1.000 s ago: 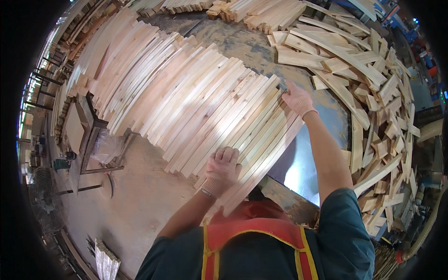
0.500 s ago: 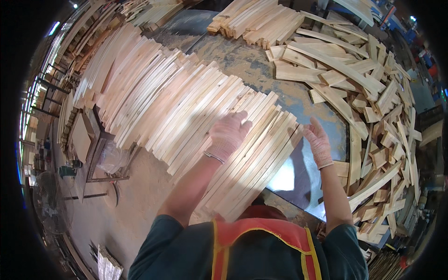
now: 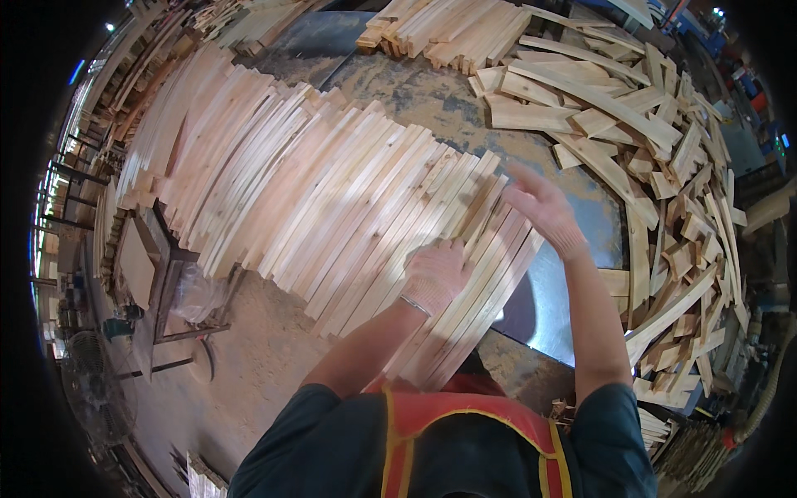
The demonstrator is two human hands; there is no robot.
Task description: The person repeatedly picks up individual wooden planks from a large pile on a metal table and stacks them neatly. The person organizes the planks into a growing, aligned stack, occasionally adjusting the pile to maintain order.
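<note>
Pale wooden strips (image 3: 365, 195) lie side by side in a long slanting row, their near ends reaching toward my body. My left hand (image 3: 437, 272), in a light knitted glove, rests on the strips near the right end of the row, its fingers curled over a strip. At the far end of the same strips, my gloved right hand (image 3: 546, 214) has its thumb and fingers closed about the tip of a wooden strip (image 3: 496, 192). A dark gap shows beside that strip, between the hands. My fingertips are partly hidden.
Short offcuts (image 3: 664, 191) form a loose heap along the right. Another stack of strips (image 3: 448, 33) lies at the back, across the sawdust-covered metal table (image 3: 398, 87). At the left stand a small metal-framed stand (image 3: 174, 286) with plastic film and a fan (image 3: 95, 382).
My left hand has moved nearer and to the right, its fingers now curled over a strip. My right hand has reached farther and left, closing around a strip's far end.
</note>
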